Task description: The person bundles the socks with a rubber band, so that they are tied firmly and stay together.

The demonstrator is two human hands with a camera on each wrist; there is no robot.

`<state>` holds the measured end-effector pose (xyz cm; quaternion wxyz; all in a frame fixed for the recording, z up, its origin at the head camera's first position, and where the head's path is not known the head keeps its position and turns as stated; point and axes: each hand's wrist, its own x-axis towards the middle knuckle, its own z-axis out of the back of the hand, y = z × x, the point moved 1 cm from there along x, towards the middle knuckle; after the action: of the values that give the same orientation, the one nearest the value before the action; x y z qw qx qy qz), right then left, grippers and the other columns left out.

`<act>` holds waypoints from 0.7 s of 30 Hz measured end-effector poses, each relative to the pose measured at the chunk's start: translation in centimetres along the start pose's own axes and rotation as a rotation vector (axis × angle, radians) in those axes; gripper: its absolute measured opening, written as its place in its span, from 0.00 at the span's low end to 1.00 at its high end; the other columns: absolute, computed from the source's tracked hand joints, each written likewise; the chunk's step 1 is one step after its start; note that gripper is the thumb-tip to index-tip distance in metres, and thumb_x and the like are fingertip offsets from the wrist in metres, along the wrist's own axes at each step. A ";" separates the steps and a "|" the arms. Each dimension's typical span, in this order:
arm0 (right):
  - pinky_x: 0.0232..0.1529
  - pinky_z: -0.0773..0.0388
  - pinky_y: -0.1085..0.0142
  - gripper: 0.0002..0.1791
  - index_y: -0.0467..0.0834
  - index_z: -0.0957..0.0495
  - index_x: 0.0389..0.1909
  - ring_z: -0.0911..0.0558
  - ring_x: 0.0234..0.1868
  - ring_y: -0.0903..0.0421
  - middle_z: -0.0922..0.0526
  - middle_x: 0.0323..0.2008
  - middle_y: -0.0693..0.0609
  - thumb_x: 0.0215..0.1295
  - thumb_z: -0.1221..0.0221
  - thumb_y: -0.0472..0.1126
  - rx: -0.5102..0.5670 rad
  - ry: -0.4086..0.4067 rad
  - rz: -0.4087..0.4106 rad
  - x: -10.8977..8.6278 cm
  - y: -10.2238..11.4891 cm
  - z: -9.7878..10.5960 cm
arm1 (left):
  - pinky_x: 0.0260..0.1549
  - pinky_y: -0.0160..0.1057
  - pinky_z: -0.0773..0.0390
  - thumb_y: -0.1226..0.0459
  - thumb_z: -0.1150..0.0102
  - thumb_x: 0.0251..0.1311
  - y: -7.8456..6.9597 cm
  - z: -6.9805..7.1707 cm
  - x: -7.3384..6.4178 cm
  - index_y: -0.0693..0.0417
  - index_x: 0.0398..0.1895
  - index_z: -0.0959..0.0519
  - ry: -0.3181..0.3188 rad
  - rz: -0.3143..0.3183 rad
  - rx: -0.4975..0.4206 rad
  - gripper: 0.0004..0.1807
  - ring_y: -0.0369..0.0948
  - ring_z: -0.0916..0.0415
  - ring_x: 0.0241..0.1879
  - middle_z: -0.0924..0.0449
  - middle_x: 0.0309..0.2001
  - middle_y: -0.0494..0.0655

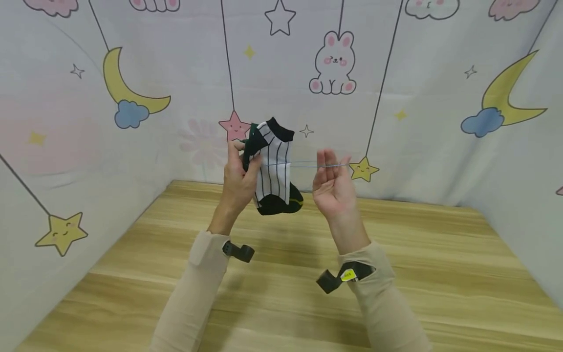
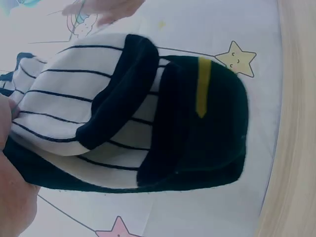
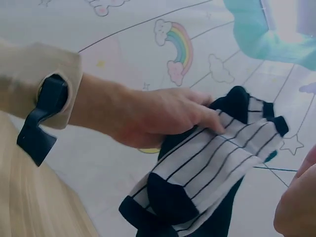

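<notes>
My left hand (image 1: 239,176) grips a bundle of socks (image 1: 273,168) in the air, the thumb pressed on the front. White fabric with black vertical stripes, black cuffs and black toes and heels shows in the bundle; a dark sock with a yellow mark lies behind it. From the bundle a thin blue band (image 1: 303,166), like a rubber band, stretches across to my right hand (image 1: 335,188). That hand stands palm up with its fingers extended, the band running across them. In the right wrist view the band (image 3: 275,169) crosses the striped sock (image 3: 212,158) near the left thumb.
Beneath both hands lies a wood-grain tabletop (image 1: 281,293). A white cloth backdrop (image 1: 272,73) printed with stars, moons and a rabbit encloses the back and sides. Each wrist carries a small black camera mount (image 1: 239,252) over a beige sleeve (image 1: 193,293).
</notes>
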<state>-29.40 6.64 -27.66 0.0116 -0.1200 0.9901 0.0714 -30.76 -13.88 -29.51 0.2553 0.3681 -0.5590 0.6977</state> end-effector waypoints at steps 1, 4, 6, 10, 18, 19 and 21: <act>0.26 0.20 0.71 0.29 0.39 0.17 0.39 0.12 0.35 0.56 0.12 0.36 0.48 0.70 0.51 0.62 -0.031 0.012 0.027 0.1 -0.2 0.1 | 0.32 0.36 0.30 0.71 0.53 0.73 0.0 0.0 0.0 0.64 0.49 0.41 0.024 -0.011 -0.017 0.09 0.43 0.28 0.32 0.20 0.41 0.61; 0.36 0.19 0.70 0.31 0.44 0.25 0.59 0.16 0.51 0.57 0.16 0.54 0.52 0.70 0.53 0.64 -0.139 0.045 0.075 0.3 -0.8 0.3 | 0.42 0.37 0.28 0.74 0.54 0.73 -0.2 -0.1 -0.1 0.65 0.50 0.41 0.079 -0.053 -0.052 0.10 0.45 0.26 0.43 0.21 0.52 0.67; 0.43 0.19 0.69 0.33 0.47 0.33 0.68 0.21 0.60 0.57 0.23 0.63 0.53 0.72 0.55 0.65 -0.204 0.064 0.084 0.5 -1.0 0.5 | 0.46 0.37 0.27 0.75 0.54 0.72 -0.3 -0.2 -0.2 0.66 0.50 0.42 0.105 -0.072 -0.065 0.10 0.45 0.24 0.46 0.22 0.53 0.68; 0.58 0.26 0.65 0.38 0.48 0.44 0.76 0.35 0.72 0.57 0.37 0.74 0.53 0.74 0.61 0.66 -0.402 0.185 0.063 0.6 -1.3 0.8 | 0.44 0.37 0.25 0.76 0.53 0.71 -0.4 -0.1 -0.1 0.67 0.50 0.42 0.122 -0.084 -0.092 0.11 0.44 0.23 0.45 0.21 0.52 0.69; 0.71 0.47 0.48 0.45 0.52 0.51 0.79 0.44 0.76 0.50 0.46 0.77 0.46 0.68 0.51 0.69 -0.916 0.432 0.152 1.4 -1.4 1.9 | 0.37 0.37 0.23 0.80 0.55 0.69 -0.5 0.0 -0.1 0.67 0.48 0.42 0.167 -0.045 -0.204 0.11 0.37 0.22 0.39 0.21 0.46 0.70; 0.71 0.47 0.46 0.49 0.53 0.50 0.79 0.43 0.76 0.49 0.45 0.76 0.45 0.63 0.47 0.70 -0.971 0.452 0.174 1.4 -1.4 2.0 | 0.36 0.37 0.23 0.80 0.55 0.69 -0.6 -0.1 -0.1 0.67 0.48 0.42 0.178 -0.043 -0.202 0.11 0.37 0.22 0.38 0.21 0.45 0.69; 0.70 0.44 0.43 0.55 0.54 0.51 0.79 0.40 0.75 0.48 0.45 0.77 0.46 0.55 0.42 0.72 -1.086 0.497 0.220 1.3 -1.4 2.0 | 0.33 0.36 0.23 0.79 0.53 0.69 -0.6 -0.1 0.0 0.67 0.48 0.41 0.193 -0.029 -0.193 0.11 0.36 0.21 0.35 0.20 0.41 0.68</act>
<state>-30.35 5.26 -29.83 -0.2903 -0.0189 0.7919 0.5369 -30.30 -13.66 -29.18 0.3523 0.2811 -0.5907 0.6693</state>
